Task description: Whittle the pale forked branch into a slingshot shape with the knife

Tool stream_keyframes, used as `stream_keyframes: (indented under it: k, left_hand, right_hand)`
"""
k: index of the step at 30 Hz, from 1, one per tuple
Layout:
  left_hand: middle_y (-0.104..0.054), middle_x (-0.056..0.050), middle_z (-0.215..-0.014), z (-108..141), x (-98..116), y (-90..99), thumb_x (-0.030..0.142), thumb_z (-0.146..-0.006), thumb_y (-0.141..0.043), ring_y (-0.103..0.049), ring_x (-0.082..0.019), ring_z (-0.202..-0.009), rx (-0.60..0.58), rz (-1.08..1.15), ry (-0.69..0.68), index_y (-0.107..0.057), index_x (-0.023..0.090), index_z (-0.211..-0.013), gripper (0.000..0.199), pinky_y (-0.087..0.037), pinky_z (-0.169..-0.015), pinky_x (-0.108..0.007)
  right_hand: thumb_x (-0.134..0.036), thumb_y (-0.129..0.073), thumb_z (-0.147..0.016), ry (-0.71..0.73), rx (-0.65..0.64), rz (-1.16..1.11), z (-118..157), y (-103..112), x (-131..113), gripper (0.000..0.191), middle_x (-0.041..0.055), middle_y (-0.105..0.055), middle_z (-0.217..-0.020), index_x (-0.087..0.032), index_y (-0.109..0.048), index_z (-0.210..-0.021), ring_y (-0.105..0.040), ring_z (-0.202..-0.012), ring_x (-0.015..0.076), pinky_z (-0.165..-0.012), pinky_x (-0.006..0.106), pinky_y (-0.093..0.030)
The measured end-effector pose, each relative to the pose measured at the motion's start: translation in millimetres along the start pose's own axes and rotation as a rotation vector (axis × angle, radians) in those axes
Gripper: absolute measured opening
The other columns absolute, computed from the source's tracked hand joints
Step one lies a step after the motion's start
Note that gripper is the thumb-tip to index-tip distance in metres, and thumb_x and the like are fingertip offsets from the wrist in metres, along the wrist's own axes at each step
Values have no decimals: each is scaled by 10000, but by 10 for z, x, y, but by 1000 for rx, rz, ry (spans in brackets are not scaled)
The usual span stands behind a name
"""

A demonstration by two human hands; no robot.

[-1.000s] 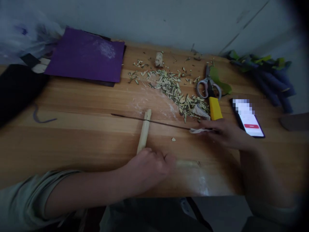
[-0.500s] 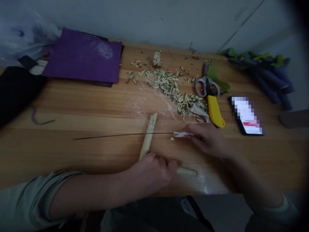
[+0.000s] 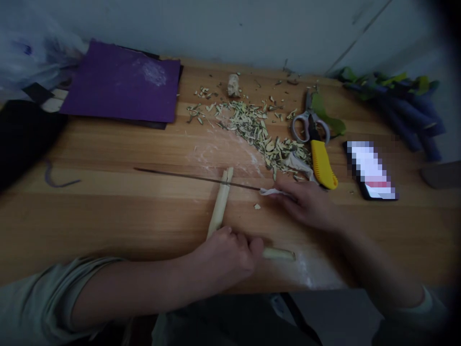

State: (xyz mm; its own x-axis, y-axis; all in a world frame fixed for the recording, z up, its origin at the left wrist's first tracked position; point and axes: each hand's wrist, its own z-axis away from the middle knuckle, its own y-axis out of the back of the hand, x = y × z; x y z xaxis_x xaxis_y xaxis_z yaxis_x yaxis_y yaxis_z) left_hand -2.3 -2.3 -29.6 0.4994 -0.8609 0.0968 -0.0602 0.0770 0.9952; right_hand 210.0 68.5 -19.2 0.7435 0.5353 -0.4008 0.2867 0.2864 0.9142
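The left hand (image 3: 230,254) is closed in a fist around a pale stick (image 3: 218,206), pressing it to the tabletop (image 3: 151,230); one length runs out beyond the fist and another pale length (image 3: 279,253) sticks out to its right. Whether the two join is hidden by the fingers.

The right hand (image 3: 306,202), farther out and to the right, grips the cloth-wrapped end (image 3: 270,191) of a thin blade (image 3: 180,175), which lies across the stick near its cracked far tip. A chip (image 3: 257,206) lies between the hands.

Well left of the left hand lies a curled strip (image 3: 59,182). Just beyond the right hand is a yellow cutter (image 3: 323,163), with a phone (image 3: 372,170) to its right. Past the hands spread shavings (image 3: 248,122), scissors (image 3: 306,127) beside them. Farther still are a stub (image 3: 233,85), a purple sheet (image 3: 122,86) out to the left and dark sticks (image 3: 403,113) out to the right.
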Motion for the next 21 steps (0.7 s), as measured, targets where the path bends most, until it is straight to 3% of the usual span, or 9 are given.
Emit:
stream_keyframes:
  k: [5,9,13,21]
  left_hand:
    - [-499,-2,-518,29,-19,38,78,-781,-321,-454,-146,-429,139,-63,-7,-404,165,-734,129,-372,-447,-280]
    - [-491,-1,-506,64,-13,70,74,-763,-331,-442,-144,-414,201,-74,-28,-416,161,-741,124,-367,-436,-279]
    - [-526,-11,-547,46,20,18,93,-741,-382,-475,-146,-443,119,-28,0,-418,159,-774,82,-382,-463,-281]
    - [-546,-14,-589,9,27,63,90,-730,-431,-494,-154,-461,24,93,-87,-432,155,-767,75,-357,-411,-273]
  right_hand:
    - [-290,-383,-852,0,-49,23,-30,-31,-89,178,-5,-524,-586,-199,-488,-741,-472,-519,118,-496,235,-279]
    - [-312,-366,-865,-5,-117,-10,-32,44,-8,205,6,-530,-605,-194,-505,-771,-497,-563,132,-523,249,-298]
    - [-324,-363,-872,31,-187,-38,-19,85,37,205,1,-542,-619,-204,-512,-797,-502,-578,130,-540,247,-312]
    - [-224,-419,-822,48,-31,177,-36,-80,-195,105,-2,-563,-591,-204,-514,-782,-476,-494,120,-487,243,-266]
